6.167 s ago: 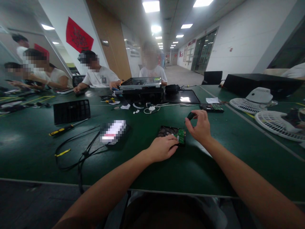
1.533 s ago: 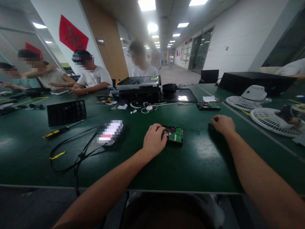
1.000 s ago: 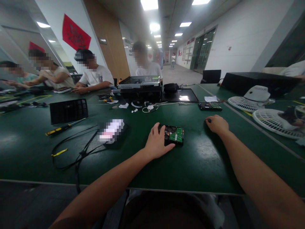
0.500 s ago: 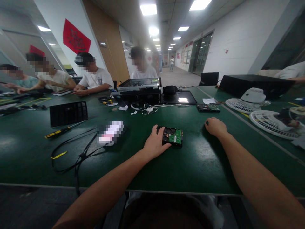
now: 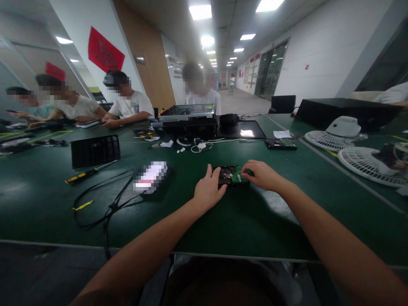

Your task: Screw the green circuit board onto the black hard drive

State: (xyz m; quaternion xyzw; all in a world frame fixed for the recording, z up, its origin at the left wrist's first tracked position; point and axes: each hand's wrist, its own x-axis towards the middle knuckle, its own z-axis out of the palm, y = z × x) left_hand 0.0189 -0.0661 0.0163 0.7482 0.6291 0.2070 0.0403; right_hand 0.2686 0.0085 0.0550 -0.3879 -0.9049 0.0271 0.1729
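A hard drive [image 5: 236, 175] lies on the green table [image 5: 236, 221], its green circuit board facing up. My left hand [image 5: 209, 187] grips the drive's left end, thumb on the near side and fingers on the far side. Over the drive's right end is my right hand [image 5: 259, 173], its fingers closed around a small dark tool [image 5: 250, 172], probably a screwdriver handle. The tool's tip cannot be made out.
A phone [image 5: 150, 176], black cables [image 5: 113, 206], a yellow-black screwdriver [image 5: 81, 175] and a black panel [image 5: 95, 151] are on the left. Farther off stand an open computer case [image 5: 188, 121], another drive [image 5: 281, 143] and white fans [image 5: 331, 138]. People sit beyond.
My right hand has moved left to the drive's right end with the dark tool. My left hand still holds the drive. The view has shifted slightly.
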